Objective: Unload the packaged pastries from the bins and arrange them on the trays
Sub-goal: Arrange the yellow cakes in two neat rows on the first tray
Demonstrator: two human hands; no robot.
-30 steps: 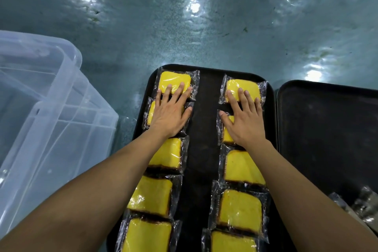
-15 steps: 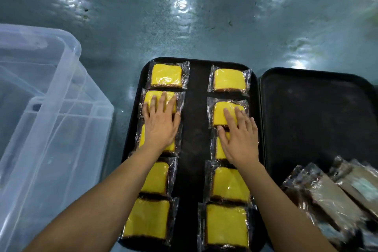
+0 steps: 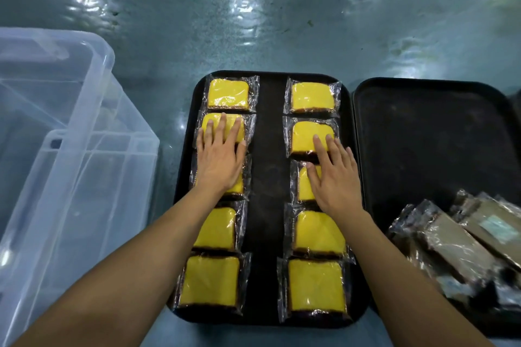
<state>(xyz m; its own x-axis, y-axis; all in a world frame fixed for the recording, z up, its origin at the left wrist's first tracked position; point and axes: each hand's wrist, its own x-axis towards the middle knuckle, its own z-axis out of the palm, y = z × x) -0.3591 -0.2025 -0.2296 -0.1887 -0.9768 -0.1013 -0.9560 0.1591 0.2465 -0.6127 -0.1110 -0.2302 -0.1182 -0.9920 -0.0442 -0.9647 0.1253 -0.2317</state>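
Landmark: black tray (image 3: 269, 177) on the blue-green floor (image 3: 282, 36), carrying ten wrapped yellow pastries in two columns of five with a bare strip down the middle. Left of the tray, just apart from it, a clear plastic bin (image 3: 70, 149); nothing can be made out inside it. Right of the tray, edge beside edge, a second black tray (image 3: 434, 144), bare on its far part; over its near right corner lies a heap of brown packaged pastries (image 3: 462, 245) in crinkled wrap, blurred. Left hand (image 3: 218, 160) lies flat over the tray's left column, fingers straight and spread, released, tips on the second pastry from the far end (image 3: 224, 127), palm covering most of the third pastry (image 3: 238, 186). Right hand (image 3: 334, 177) lies flat over the right column, fingers straight, nothing grasped, tips on the second pastry there (image 3: 304, 135), palm and thumb hiding the right part of the third (image 3: 303, 186). Both forearms cross the near rows, hiding part of the fourth left pastry (image 3: 217, 228) and a corner of the fourth right one (image 3: 318, 231). Versus half a second ago: hands rest on much the same packets, fingers equally flat; the view is tilted slightly nearer, so the whole near row and the tray's near rim show, and more of the brown heap is visible
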